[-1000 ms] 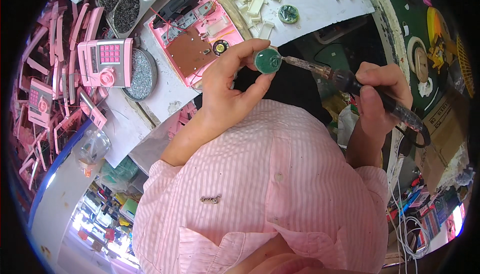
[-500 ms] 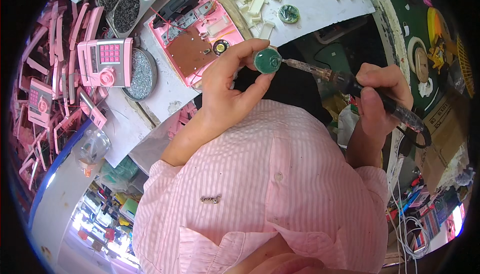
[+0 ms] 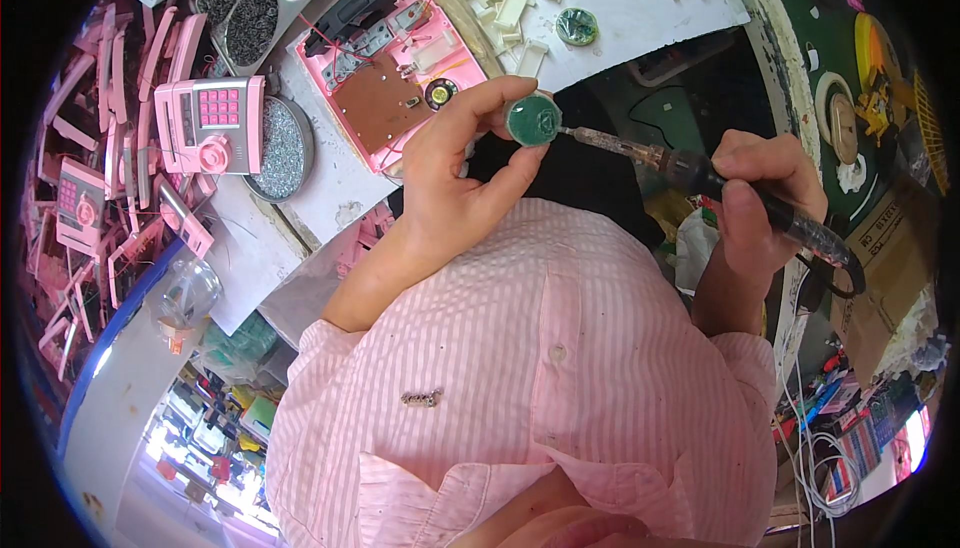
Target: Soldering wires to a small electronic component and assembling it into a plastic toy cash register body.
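Nearer than the white worktable [image 3: 650, 36], pinching a green disc [image 3: 532, 120] by its rim between left hand [image 3: 452, 173] thumb and forefinger, likely keeping its face clear; curling right hand [image 3: 768, 193] fingers around a soldering iron [image 3: 692, 170], pointed leftward at the disc.

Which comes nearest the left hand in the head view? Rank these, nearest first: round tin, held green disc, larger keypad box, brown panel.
1. Green disc: held at the left hand's fingertips.
2. Brown panel: inside the open pink casing, up and left of the hand.
3. Round tin: farther left.
4. Larger keypad box: left of the tin, farthest.
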{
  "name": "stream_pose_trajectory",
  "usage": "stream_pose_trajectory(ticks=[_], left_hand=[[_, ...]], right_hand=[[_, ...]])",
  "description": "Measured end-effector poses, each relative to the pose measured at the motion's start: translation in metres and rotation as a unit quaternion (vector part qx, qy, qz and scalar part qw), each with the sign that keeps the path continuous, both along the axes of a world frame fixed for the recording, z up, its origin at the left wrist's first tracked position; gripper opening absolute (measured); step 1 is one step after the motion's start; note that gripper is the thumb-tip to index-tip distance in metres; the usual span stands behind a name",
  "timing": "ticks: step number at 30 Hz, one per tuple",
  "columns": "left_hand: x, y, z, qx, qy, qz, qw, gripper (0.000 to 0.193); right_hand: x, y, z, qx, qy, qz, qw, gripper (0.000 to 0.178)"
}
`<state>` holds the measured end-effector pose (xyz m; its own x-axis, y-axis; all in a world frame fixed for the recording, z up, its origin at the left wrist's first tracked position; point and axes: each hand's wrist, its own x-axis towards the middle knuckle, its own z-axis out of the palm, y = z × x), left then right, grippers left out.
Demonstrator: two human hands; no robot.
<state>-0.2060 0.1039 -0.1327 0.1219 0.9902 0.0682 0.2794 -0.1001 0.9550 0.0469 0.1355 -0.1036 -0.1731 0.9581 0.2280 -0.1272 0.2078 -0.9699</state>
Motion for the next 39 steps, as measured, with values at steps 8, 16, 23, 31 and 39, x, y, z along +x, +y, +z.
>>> stream_pose_trajectory(ticks=[8,16,23,31,39], left_hand=[[0.0005,0.0006,0.0013,-0.008,0.002,-0.001,1.000,0.046],[0.0012,0.0001,0.0000,0.001,-0.005,0.002,1.000,0.046],[0.0001,-0.0003,-0.0016,0.003,-0.005,-0.002,1.000,0.047],[0.0004,-0.0002,0.0005,0.000,0.005,-0.002,1.000,0.047],[0.0015,0.0006,0.0017,0.000,-0.001,-0.005,1.000,0.046]], right_hand=[[-0.0018,0.0002,0.0013,0.005,0.008,0.007,1.000,0.016],[-0.0031,-0.0014,0.0003,0.004,-0.006,0.009,1.000,0.017],[0.0000,-0.0015,0.0008,0.001,0.014,-0.004,1.000,0.017],[-0.0018,0.0001,0.0017,-0.001,0.012,0.005,1.000,0.016],[-0.0031,0.0001,0.0016,0.013,0.001,-0.002,1.000,0.016]])
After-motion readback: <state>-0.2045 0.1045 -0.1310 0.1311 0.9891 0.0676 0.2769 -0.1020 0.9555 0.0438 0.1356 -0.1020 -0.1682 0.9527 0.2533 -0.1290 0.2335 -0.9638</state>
